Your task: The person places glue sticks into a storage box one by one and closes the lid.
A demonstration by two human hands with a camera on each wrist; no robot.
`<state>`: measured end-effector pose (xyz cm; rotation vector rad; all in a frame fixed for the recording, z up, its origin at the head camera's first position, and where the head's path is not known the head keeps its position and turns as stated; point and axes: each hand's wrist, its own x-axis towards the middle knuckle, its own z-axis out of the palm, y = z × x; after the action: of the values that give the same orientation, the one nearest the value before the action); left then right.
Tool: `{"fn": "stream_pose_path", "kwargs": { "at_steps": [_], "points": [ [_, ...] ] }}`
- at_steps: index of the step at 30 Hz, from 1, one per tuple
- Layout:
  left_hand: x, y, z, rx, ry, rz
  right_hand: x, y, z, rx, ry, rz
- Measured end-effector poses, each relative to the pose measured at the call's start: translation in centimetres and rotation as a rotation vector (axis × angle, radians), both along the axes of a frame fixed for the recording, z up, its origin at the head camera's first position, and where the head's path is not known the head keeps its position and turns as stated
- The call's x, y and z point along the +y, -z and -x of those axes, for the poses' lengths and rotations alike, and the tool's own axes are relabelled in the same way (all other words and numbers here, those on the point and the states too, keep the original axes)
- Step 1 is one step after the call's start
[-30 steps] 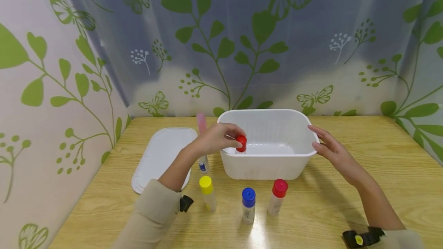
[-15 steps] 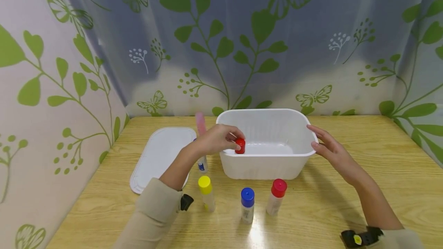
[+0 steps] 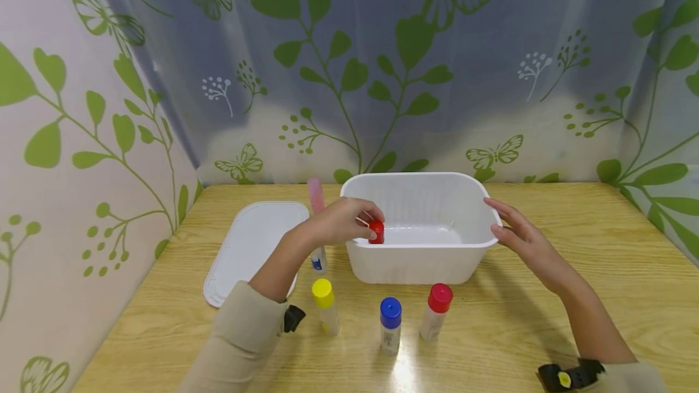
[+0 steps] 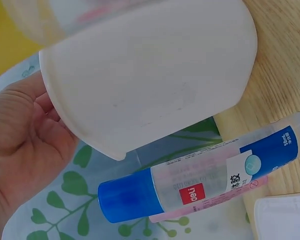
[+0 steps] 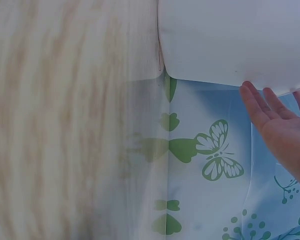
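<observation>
My left hand [image 3: 344,220] reaches over the left end of a white plastic bin [image 3: 420,264] and pinches the red cap of a glue bottle [image 3: 377,232] inside it. The front wall hides that bottle's body. On the bin's right rim rest the fingers of my right hand [image 3: 526,241]; in the right wrist view they look fairly straight against the outside wall. Before the bin stand glue bottles with a yellow cap [image 3: 324,305], a blue cap [image 3: 391,323] and a red cap [image 3: 437,311]. Another blue-capped glue bottle [image 4: 200,175] is beside the bin's left end.
A white lid [image 3: 256,241] lies on the wooden table [image 3: 508,332], left of the bin and partly behind my left forearm. A pink translucent upright object [image 3: 316,194] stands by the bin's left end. Patterned curtains [image 3: 327,47] hang behind the table and at its sides.
My left hand has lowered the red-capped glue bottle slightly and shifted it a little left, so its clear body has dropped out of sight behind the front wall. The right hand stays on the rim.
</observation>
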<state>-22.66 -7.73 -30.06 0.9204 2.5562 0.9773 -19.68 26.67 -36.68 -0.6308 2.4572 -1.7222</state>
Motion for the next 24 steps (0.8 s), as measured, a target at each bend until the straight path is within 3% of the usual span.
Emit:
{"fn": "stream_pose_path", "kwargs": {
  "at_steps": [9,16,21,24],
  "points": [
    [-0.3,-0.3,-0.1,0.001,0.006,-0.003,0.0,-0.1,0.0,0.004,-0.001,-0.008],
    [-0.9,-0.7,-0.6,0.055,-0.006,-0.033,0.0,-0.1,0.0,-0.001,-0.003,0.001],
    [-1.3,-1.2,-1.7,0.136,-0.037,-0.155,0.0,-0.1,0.0,-0.007,0.0,0.006],
    [-1.1,-1.5,-2.9,0.209,-0.034,-0.283,-0.1,-0.1,0.0,-0.009,-0.003,0.008]
  ]
}}
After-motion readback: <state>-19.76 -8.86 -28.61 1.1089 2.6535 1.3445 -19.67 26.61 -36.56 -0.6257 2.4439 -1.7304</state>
